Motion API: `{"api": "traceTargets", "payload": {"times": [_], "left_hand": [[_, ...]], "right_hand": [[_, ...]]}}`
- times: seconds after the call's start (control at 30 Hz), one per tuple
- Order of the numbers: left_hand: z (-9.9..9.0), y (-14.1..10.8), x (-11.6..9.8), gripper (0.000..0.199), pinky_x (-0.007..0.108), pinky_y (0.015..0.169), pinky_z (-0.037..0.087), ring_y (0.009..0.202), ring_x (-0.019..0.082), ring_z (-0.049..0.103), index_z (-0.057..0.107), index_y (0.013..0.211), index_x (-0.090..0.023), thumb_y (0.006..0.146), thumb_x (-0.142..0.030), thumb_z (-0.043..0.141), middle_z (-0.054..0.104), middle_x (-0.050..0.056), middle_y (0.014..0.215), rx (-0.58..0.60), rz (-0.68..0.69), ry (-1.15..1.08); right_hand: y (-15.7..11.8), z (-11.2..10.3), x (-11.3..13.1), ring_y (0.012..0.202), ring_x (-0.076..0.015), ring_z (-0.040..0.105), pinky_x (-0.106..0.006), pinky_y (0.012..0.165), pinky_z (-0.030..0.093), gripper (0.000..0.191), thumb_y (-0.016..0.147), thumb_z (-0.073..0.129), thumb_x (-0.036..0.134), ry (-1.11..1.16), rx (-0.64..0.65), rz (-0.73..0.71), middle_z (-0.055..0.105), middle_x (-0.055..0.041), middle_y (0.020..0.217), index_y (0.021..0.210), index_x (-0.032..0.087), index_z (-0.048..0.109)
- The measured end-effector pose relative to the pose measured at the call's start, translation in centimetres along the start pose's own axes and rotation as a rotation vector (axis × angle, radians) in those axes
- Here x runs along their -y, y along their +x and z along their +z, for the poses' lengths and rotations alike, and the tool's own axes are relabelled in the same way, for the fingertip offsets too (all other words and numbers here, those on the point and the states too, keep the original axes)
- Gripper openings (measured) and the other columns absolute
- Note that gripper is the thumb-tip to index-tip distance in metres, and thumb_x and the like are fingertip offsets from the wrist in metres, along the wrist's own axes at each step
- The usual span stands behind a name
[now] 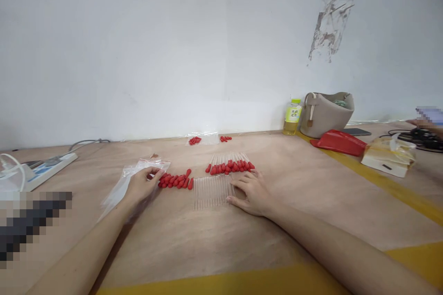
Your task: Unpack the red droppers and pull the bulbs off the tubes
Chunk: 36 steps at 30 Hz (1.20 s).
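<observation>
A row of clear glass droppers with red rubber bulbs [232, 166] lies on the brown tabletop, bulbs toward me. Nearer to me is a row of thin clear tubes [212, 192], with more red bulbs [176, 180] piled at its upper left. My left hand [143, 184] is at the left end of that pile, thumb and forefinger bent toward a bulb; whether it grips one cannot be made out. Spread beside the right end of the clear tubes, my right hand [252, 193] has its fingers apart and holds nothing. Clear plastic bags [119, 189] lie partly under my left forearm.
Farther back are a clear bag [209, 138] and small red pieces [194, 140]. A bottle [292, 117], a grey bag [325, 115], a red pouch [341, 142] and a tissue pack [389, 156] stand or lie right. At left is a power strip [53, 169]. Another person's hand shows far right.
</observation>
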<state>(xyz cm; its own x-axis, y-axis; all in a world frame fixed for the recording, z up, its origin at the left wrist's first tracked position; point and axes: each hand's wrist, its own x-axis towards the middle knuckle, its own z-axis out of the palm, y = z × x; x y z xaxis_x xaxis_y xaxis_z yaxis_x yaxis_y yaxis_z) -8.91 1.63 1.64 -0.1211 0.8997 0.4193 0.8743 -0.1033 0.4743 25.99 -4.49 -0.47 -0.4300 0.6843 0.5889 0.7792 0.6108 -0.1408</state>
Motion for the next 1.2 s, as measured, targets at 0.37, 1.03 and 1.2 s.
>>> {"api": "traceTargets", "payload": {"times": [0.37,1.03,1.2], "left_hand": [[-0.7,-1.0,-3.3,0.023,0.034,0.085,0.036,0.088,0.021,0.054,0.062,0.078,-0.022,0.076,-0.039,0.047,0.062,0.003,0.086,-0.352,0.325,0.13],[7.1,3.8,-14.6,0.028,0.049,0.086,0.03,0.09,0.032,0.057,0.064,0.067,-0.014,0.068,-0.041,0.053,0.067,0.014,0.082,0.438,-0.02,0.398],[6.1,3.5,-15.0,0.025,0.045,0.082,0.032,0.088,0.032,0.059,0.06,0.069,-0.014,0.074,-0.035,0.047,0.066,0.016,0.082,0.381,0.004,0.41]], "right_hand": [[0.0,-0.1,0.0,0.096,-0.0233,0.05,-0.045,0.091,0.025,0.046,0.075,0.051,0.054,0.042,0.019,0.012,0.061,-0.0082,0.105,0.106,0.022,0.056],[0.4,-0.3,-0.5,0.093,-0.0188,0.051,-0.041,0.09,0.025,0.03,0.09,0.031,0.034,0.136,0.026,0.111,0.063,-0.0046,0.099,0.103,0.022,0.056],[0.3,0.1,-1.0,0.093,-0.0184,0.051,-0.041,0.089,0.028,0.029,0.09,0.029,0.028,0.131,-0.005,0.126,0.062,-0.0043,0.097,0.101,0.023,0.056]]}}
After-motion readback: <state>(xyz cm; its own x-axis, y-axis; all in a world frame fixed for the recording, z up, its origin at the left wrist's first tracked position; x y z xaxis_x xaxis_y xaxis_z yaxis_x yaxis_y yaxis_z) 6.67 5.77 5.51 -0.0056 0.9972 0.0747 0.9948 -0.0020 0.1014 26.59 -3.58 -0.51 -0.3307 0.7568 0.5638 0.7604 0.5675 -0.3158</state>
